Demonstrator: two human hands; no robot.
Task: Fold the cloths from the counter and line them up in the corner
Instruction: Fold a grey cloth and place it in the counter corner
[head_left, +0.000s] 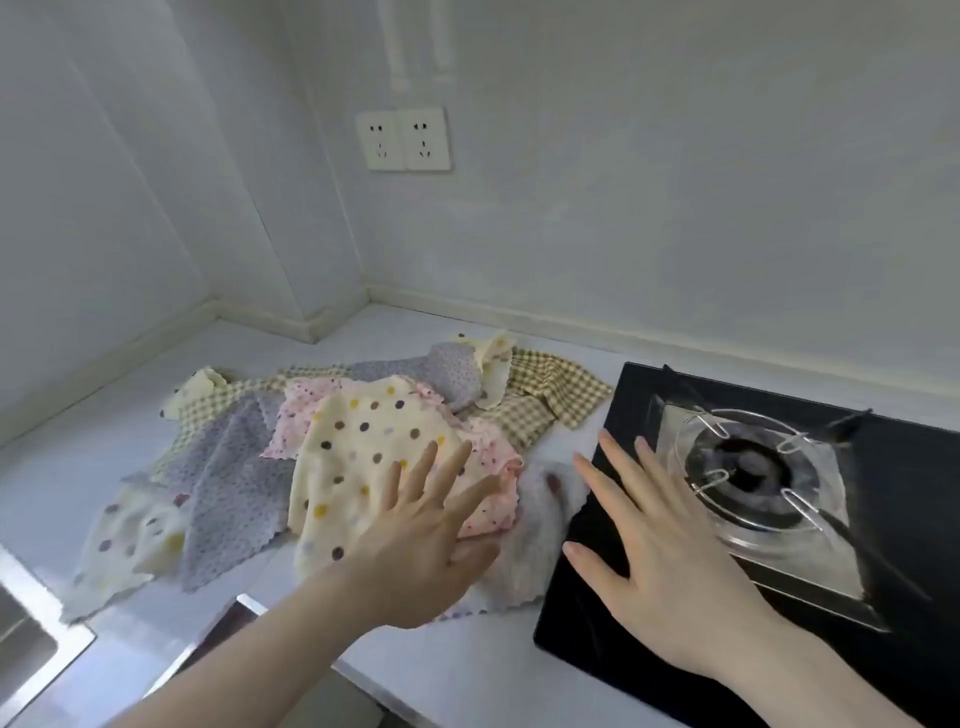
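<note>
A loose heap of several unfolded cloths lies on the white counter (363, 332). On top is a cream cloth with coloured dots (358, 457), over a pink speckled cloth (491, 452). Purple speckled cloths (228, 483) and a yellow checked cloth (550, 395) spread around them, and a white cloth (540, 525) lies at the heap's right edge. My left hand (426, 545) hovers with fingers spread over the cream and pink cloths. My right hand (660, 545) is spread flat over the left edge of the stove, holding nothing.
A black glass gas stove (909, 519) with a burner (748, 467) fills the right side. A steel sink rim (31, 623) shows at the lower left. The counter's back corner (332, 312) lies behind the heap, under a double wall socket (402, 139).
</note>
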